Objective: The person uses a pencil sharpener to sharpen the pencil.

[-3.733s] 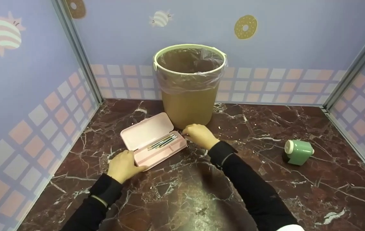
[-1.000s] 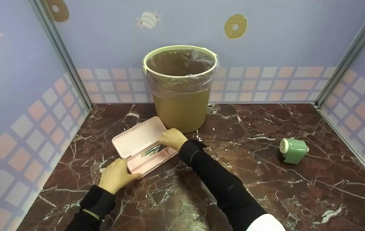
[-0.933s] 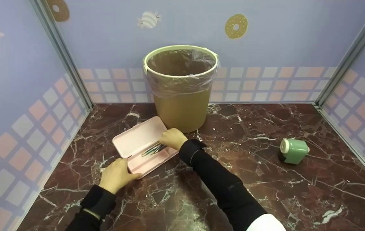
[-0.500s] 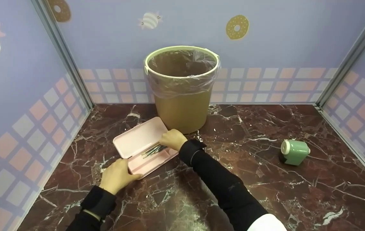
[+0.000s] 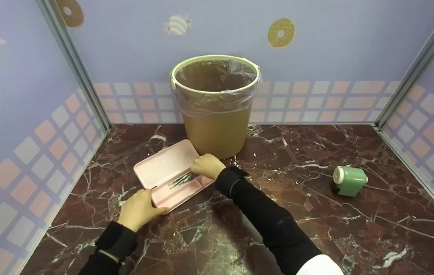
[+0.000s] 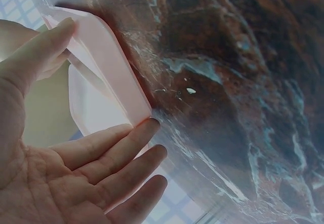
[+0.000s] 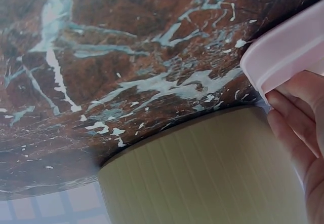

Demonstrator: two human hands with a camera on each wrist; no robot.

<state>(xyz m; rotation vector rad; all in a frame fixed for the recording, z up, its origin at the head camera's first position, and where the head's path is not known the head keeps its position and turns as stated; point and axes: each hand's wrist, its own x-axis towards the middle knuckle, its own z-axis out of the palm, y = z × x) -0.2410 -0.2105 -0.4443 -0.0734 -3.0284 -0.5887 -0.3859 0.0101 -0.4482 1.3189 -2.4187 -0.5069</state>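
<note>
Beside bin [image 5: 217, 131], case [image 5: 178, 194], left grip [image 5: 138, 210] on edge

no writing, label, brand, number or sign can be read — not in the head view, nor in either wrist view.

There's room before the pink case [image 5: 166, 166], but the bin [image 5: 217, 133] blocks behind.
</note>
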